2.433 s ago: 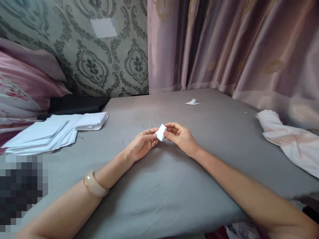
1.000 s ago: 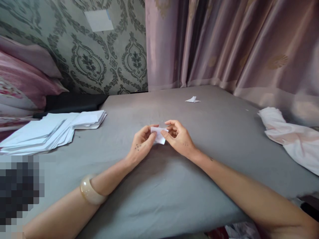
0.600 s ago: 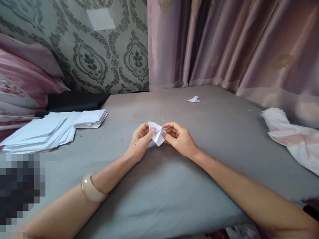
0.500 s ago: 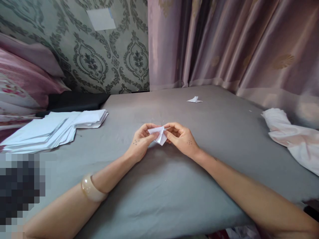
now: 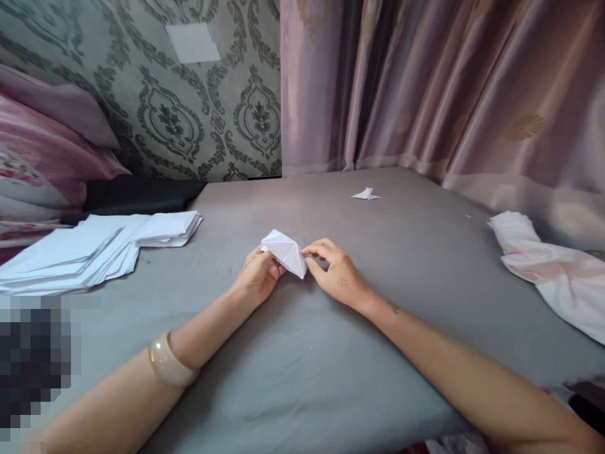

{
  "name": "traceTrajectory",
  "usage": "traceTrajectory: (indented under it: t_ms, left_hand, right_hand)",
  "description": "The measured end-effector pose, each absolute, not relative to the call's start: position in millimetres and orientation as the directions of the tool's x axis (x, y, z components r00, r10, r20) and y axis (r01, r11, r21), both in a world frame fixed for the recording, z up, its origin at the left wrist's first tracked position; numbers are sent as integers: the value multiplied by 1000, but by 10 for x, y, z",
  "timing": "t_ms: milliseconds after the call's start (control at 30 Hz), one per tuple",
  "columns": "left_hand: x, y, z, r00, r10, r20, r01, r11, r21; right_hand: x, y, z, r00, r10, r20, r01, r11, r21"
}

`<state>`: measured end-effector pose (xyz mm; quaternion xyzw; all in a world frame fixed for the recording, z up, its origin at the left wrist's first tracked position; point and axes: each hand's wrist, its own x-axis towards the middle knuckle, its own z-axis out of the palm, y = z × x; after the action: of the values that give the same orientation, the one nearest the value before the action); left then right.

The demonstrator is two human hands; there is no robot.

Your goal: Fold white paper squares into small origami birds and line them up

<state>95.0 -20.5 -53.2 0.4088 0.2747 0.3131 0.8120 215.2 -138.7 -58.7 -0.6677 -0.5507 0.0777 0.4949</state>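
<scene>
The left hand (image 5: 259, 274) grips a folded white paper (image 5: 286, 251) at its near left side, with the thumb in front and the remaining fingers curled beneath or behind it; the right hand (image 5: 338, 271) is partly curled, its thumb and index finger set at the right-hand edge of the same paper; whether these two fingertips pinch that edge or merely meet it cannot be told. The folded white paper is located between the two hands, over a gray cloth (image 5: 293, 378), near the centre of the view; it is tilted, with its right end lower than its left, and shows crease lines and a pointed lower right corner. A cream-coloured bangle (image 5: 172, 362) encircles the left forearm near the wrist; small dark marks (image 5: 341, 282) are visible on the back of the right hand. A second, smaller folded paper piece (image 5: 366, 194) rests on the gray cloth beyond the right hand, well apart from it; a spread stack of white sheets (image 5: 70, 252) lies at the left, and a pile of smaller sheets (image 5: 165, 227) adjoins its right end; a black cloth (image 5: 142, 194) lies directly behind both. At the far right lies a bunched white cloth (image 5: 548, 258); a patterned wall (image 5: 165, 113) bearing one white sheet (image 5: 193, 43), and a mauve curtain (image 5: 401, 82) to its right, bound the rear.
</scene>
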Motion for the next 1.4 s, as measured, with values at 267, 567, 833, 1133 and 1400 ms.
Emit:
traceTrajectory:
  t_ms: [267, 567, 833, 1133, 1400]
  left_hand:
    - [915, -368, -496, 736, 669, -98, -177, 330, 927]
    - [892, -333, -543, 715, 698, -48, -139, 209, 968]
    - [913, -265, -566, 709, 695, -121, -140, 307, 941]
    - [886, -138, -618, 623, 778, -82, -19, 120, 993]
    - [865, 94, -694, 603, 794, 80, 142, -205, 968]
  right_hand:
    - [1978, -1431, -474, 312, 840, 443, 754, 64, -653]
    - [2108, -1375, -557, 494, 815, 302, 538, -14, -843]
    - [2257, -1340, -641, 582, 806, 104, 221, -34, -975]
    - [2230, -1410, -561, 539, 825, 170, 536, -181, -824]
    - [2276, -1372, -674, 388, 882, 266, 776, -157, -611]
